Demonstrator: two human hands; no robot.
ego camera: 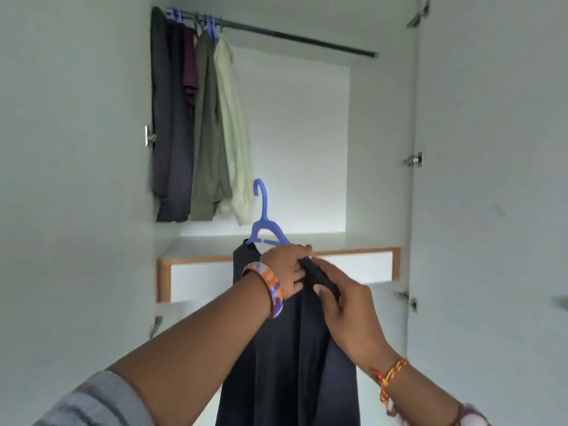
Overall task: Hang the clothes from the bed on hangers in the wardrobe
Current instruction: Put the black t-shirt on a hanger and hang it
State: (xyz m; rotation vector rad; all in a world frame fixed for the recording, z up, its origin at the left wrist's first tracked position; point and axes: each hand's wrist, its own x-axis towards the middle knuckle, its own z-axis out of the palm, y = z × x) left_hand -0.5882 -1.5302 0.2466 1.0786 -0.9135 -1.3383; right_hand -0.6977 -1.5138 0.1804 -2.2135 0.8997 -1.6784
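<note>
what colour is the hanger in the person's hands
Blue. The hanger shows best in the head view, its hook standing up above the dark garment.

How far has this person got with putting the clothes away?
Done: several garments already hang from the wardrobe rail, bunched at its left end. In hand: the left hand and right hand both grip a dark garment at its top, fitting it on a blue hanger. Left: hooking that hanger on the rail. The bed is out of view, so any remaining clothes cannot be counted.
</note>
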